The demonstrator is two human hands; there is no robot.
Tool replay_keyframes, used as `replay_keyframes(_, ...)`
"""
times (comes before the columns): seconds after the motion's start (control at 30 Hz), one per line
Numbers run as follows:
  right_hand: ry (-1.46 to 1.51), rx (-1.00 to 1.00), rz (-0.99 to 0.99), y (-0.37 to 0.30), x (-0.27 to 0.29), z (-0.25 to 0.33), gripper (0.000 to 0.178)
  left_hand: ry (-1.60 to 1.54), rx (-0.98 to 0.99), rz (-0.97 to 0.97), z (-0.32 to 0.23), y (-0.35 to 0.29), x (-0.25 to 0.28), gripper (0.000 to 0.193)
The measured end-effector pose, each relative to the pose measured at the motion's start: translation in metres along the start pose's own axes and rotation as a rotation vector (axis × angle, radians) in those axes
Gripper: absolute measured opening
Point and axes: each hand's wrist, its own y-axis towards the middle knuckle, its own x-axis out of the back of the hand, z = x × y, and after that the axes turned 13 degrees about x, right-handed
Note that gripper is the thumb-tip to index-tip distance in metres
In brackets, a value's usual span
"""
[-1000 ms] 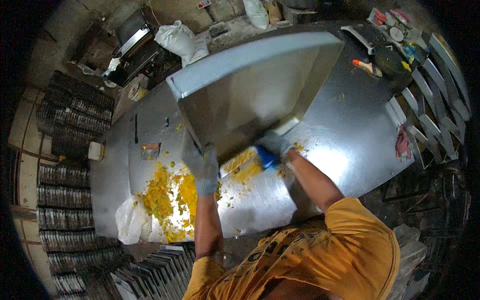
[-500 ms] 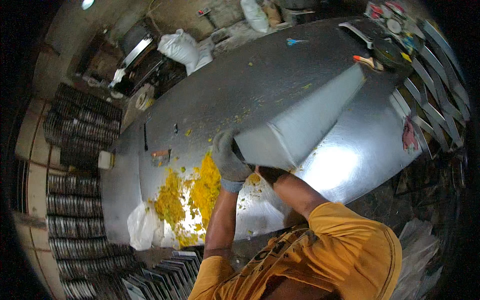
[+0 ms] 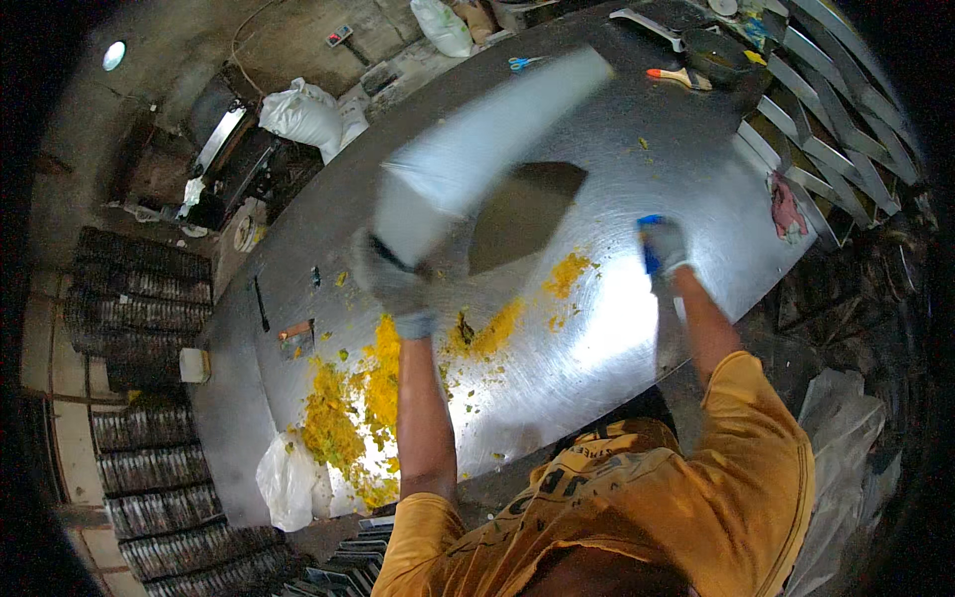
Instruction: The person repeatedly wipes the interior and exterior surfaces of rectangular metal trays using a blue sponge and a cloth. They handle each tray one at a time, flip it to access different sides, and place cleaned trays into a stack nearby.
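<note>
In my left hand (image 3: 396, 279), in a grey glove, is the near end of a long, bent grey sheet-metal piece (image 3: 497, 124). It is raised and tilted over the metal-topped table (image 3: 557, 388), smeared by motion. My right hand (image 3: 668, 245), also gloved, is out to the right over the table with its fingers round a blue object, whose kind I cannot make out. Yellow scrapings (image 3: 338, 413) lie in heaps and crumbs beside my left forearm, with a smaller patch (image 3: 569, 274) between the hands.
Stacked metal pieces (image 3: 836, 149) and a pink rag (image 3: 788, 207) lie at the right edge. Farther back are a brush (image 3: 680, 78), a dark bowl (image 3: 718, 58) and blue scissors (image 3: 523, 64). A scraper (image 3: 296, 336) and white plastic bag (image 3: 286, 480) lie left.
My hands have moved apart: the right one swung right with the blue object, now in view. The sheet-metal piece has swung left and up in my left hand. The view has shifted.
</note>
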Motion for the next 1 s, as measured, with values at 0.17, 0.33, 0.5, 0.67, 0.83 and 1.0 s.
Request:
replay_keyframes(0.17, 0.585, 0.337, 0.098, 0.038, -0.030, 0.369, 0.030, 0.388, 0.013, -0.116, 0.094, 0.056, 0.091, 0.024)
replay_keyframes(0.33, 1.239, 0.212, 0.874, 0.031, 0.056, 0.420, 0.041, -0.104, 0.652, -0.245, 0.030, 0.025, 0.105, 0.018)
replay_keyframes(0.5, 2.030, -0.281, 0.318, 0.041, 0.136, 0.295, 0.032, -0.997, 0.826, -0.245, -0.003, -0.008, 0.135, 0.022)
replay_keyframes(0.67, 1.841, -0.268, -0.148, 0.083, 0.163, 0.233, 0.024, -0.432, 0.800, 0.152, 0.062, -0.113, 0.155, 0.050)
replay_keyframes(0.83, 1.243, -0.267, -0.062, 0.045, 0.114, 0.126, 0.028, -0.331, 0.750, 0.544, -0.034, -0.034, 0.175, 0.058)
replay_keyframes(1.0, 0.359, -0.030, 0.222, 0.035, 0.134, 0.116, 0.030, 0.045, 0.832, 0.664, -0.038, -0.027, 0.117, 0.048)
